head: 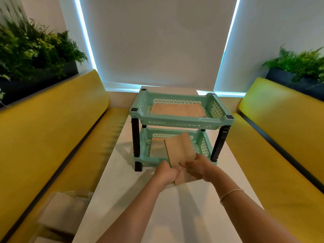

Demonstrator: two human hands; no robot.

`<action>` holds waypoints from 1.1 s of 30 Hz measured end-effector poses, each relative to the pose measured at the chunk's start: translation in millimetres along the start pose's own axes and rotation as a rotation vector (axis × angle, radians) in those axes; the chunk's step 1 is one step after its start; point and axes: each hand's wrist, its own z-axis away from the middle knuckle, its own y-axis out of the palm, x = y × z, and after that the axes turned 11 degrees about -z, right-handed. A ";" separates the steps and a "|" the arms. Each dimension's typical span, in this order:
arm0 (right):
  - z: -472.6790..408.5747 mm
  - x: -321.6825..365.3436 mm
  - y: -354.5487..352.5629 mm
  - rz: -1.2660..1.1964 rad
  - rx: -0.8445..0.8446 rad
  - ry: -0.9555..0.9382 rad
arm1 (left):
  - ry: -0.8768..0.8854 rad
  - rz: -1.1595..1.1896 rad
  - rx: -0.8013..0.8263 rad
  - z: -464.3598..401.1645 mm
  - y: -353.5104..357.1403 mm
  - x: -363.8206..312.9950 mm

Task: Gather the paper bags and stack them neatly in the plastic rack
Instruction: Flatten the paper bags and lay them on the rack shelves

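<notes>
A mint-green two-tier plastic rack (178,120) with black legs stands at the far end of the white table (175,213). Flat brown paper bags (177,109) lie in its top tray. My left hand (166,173) and my right hand (198,168) both grip the near end of a flat brown paper bag (180,149). That bag is tilted up, its far end over the front of the lower tray. More brown paper shows in the lower tray behind it.
Yellow benches (52,137) run along both sides of the table. A larger pale paper bag (64,214) stands on the left bench near me. Planters with green plants (35,50) sit behind both bench backs. Window blinds hang behind the rack.
</notes>
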 end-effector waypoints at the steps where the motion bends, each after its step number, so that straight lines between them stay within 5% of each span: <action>1: -8.5 5.1 2.3 -0.062 -0.040 0.021 | 0.013 -0.020 -0.014 -5.6 -3.5 -7.9; 4: -39.7 19.4 4.5 -0.078 -0.180 0.066 | 0.036 -0.123 -0.079 -33.4 -12.5 -28.6; 8: -80.2 35.9 -3.9 0.247 -0.336 -0.009 | -0.017 -0.295 -0.132 -68.5 -12.0 -54.4; 13: -112.7 38.2 -11.7 0.342 -0.352 -0.119 | 0.032 -0.464 -0.144 -99.7 4.7 -65.3; 23: -137.6 14.2 -13.8 0.547 -0.307 -0.052 | -0.053 -0.605 -0.066 -120.3 27.3 -66.2; 33: -132.0 15.5 -14.8 0.715 -0.217 -0.010 | -0.078 -0.559 -0.160 -118.3 31.8 -66.6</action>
